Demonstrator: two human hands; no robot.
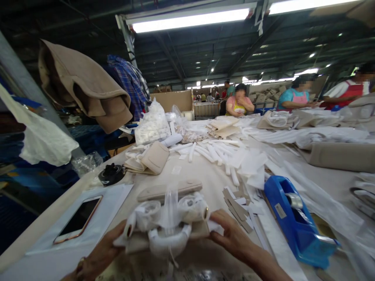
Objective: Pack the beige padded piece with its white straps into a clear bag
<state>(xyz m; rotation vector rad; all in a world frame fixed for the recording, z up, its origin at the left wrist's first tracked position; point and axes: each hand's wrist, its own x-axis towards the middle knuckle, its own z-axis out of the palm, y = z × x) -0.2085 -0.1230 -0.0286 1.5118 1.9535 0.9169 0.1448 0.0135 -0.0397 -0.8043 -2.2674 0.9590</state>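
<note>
I look down at a long worktable (202, 175) in a factory hall lit by ceiling tube lights. Low in the middle of my view, both of my hands hold one bundle of white paper-wrapped rolls (168, 220) resting on a beige fabric piece, just above the table's near edge. My left hand (101, 253) grips the bundle's left end, fingers curled shut around it. My right hand (231, 234) presses the right end, fingers and thumb pinched closed on the beige edge. A strip of clear tape runs upright across the middle of the bundle.

Just behind the bundle lies a flat beige shoe insole (170, 190). To my left, a smartphone (78, 219) lies face up on a white sheet, well apart from my left hand. Beyond it sits a small black round object (111, 173); I cannot tell what it is. To my right, near my right hand, stands a blue tape dispenser (295, 222), with small grey-brown card pieces (234, 203) scattered between it and the bundle.

Farther back, loose white paper rolls (211, 150) litter the table beside a folded beige fabric stack (152, 158) and a clear bag of white pieces (152, 125). A tan coat (84, 84) hangs at upper left. At the far side, three seated people (295, 95) work at the same table.
</note>
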